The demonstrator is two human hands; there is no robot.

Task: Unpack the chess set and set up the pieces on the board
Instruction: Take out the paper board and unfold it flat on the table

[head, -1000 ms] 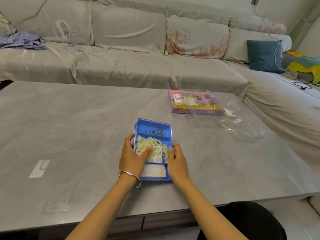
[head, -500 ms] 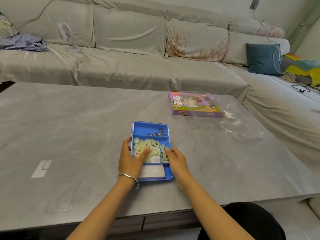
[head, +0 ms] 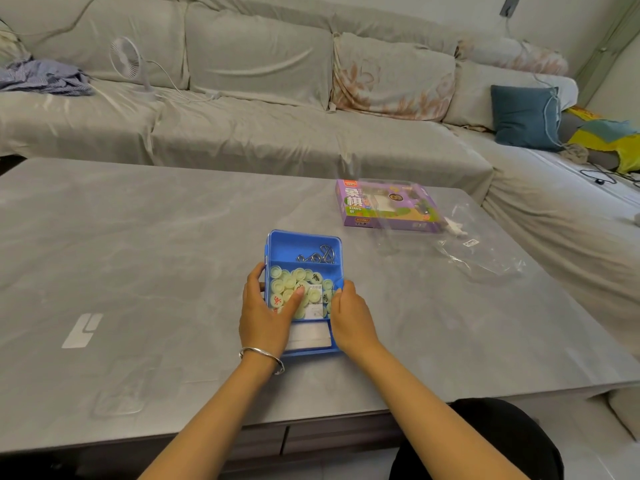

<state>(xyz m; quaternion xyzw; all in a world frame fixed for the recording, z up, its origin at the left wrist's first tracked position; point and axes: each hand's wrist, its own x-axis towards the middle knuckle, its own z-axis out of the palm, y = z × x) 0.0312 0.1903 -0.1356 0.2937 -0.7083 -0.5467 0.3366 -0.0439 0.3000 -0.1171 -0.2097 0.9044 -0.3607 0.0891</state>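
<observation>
head-worn view, angled down, table (head: 138, 237) close

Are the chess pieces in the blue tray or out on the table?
In the tray: the pale pieces fill its middle compartment; none are seen on the table.

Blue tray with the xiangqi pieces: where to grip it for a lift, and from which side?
Grip the blue tray by its two long side walls at mid-length, from left and right, where the left hand and right hand hold it. It lies flat and open-topped, with loose xiangqi pieces in the middle compartment, so a balanced two-sided hold should keep it level.
</observation>
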